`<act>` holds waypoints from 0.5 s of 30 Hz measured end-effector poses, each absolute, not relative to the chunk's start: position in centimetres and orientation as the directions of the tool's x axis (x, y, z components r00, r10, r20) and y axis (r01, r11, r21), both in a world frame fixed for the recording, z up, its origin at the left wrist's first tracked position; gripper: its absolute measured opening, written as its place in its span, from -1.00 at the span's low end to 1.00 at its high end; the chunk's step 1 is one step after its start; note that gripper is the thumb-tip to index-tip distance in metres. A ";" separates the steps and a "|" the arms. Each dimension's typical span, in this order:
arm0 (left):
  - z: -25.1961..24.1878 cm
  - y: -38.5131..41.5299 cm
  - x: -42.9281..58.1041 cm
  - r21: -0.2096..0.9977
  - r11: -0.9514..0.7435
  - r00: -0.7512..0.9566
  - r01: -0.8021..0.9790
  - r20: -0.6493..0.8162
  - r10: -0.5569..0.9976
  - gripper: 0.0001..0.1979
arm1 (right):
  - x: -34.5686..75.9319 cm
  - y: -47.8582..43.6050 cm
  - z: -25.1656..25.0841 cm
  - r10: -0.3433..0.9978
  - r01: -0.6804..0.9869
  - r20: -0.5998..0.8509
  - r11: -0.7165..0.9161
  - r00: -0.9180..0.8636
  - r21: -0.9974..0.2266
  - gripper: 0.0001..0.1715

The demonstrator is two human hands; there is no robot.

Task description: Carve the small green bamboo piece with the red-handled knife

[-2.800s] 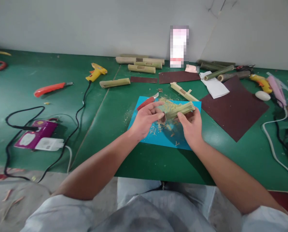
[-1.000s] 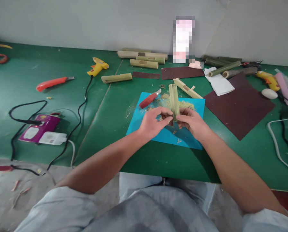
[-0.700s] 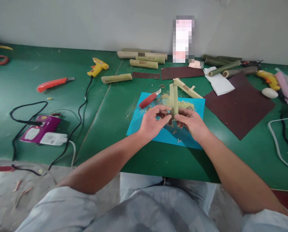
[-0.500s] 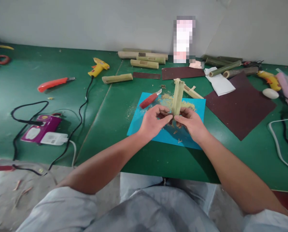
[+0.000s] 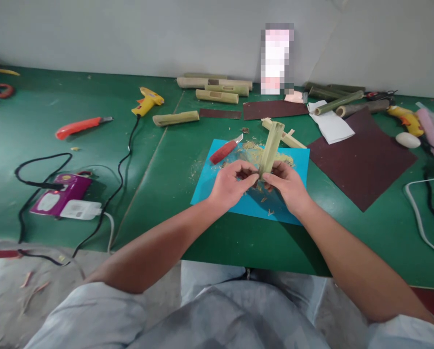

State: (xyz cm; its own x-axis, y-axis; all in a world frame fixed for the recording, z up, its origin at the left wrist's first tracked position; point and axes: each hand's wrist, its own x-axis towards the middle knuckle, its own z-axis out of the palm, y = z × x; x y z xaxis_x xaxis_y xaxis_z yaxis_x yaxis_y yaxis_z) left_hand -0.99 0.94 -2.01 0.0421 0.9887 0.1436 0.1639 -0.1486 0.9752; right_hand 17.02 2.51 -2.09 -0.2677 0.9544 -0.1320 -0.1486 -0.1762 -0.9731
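A short length of pale green bamboo (image 5: 271, 146) stands up between my hands, its top leaning to the right. My left hand (image 5: 236, 182) pinches its lower end from the left, thumb in front. From the right, my right hand (image 5: 285, 183) grips the same end, fingers curled behind. Under them lies a blue sheet (image 5: 202, 182) strewn with shavings (image 5: 251, 154). On its upper left rests a red-handled craft knife (image 5: 226, 151). Beyond the held bamboo, a split bamboo strip (image 5: 293, 140) lies at the sheet's far edge. My fingers hide the bamboo's bottom end.
Several bamboo pieces (image 5: 217, 97) lie by the wall. To the left are a yellow glue gun (image 5: 146, 101), an orange utility knife (image 5: 79, 128) and a purple power box (image 5: 69, 191) with cables. Dark brown sheets (image 5: 362, 169) and another glue gun (image 5: 406, 120) lie right.
The bamboo's top has tipped to the right, from nearly upright to a slant. Both hands keep hold of its lower end and have hardly moved.
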 end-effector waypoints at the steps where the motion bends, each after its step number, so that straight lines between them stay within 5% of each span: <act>1: -2.0 1.0 -1.0 0.977 -0.145 0.037 0.156 0.141 0.989 -0.89 | 17.0 2.5 -2.1 0.954 -0.141 -0.131 -0.174 -0.268 -0.975 -0.48; 15: -2.1 1.1 -0.9 0.987 -0.115 0.023 0.108 0.113 0.993 -0.89 | 16.8 2.6 -2.3 0.958 -0.167 -0.143 -0.188 -0.250 -0.968 -0.49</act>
State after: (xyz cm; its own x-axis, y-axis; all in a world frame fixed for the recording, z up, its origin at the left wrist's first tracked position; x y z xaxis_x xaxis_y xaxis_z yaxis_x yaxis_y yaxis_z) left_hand -0.93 1.11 -2.10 0.0225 0.9933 0.1130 0.1082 -0.1148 0.9875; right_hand 16.79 2.57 -2.26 -0.2505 0.9575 -0.1430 -0.1672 -0.1883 -0.9678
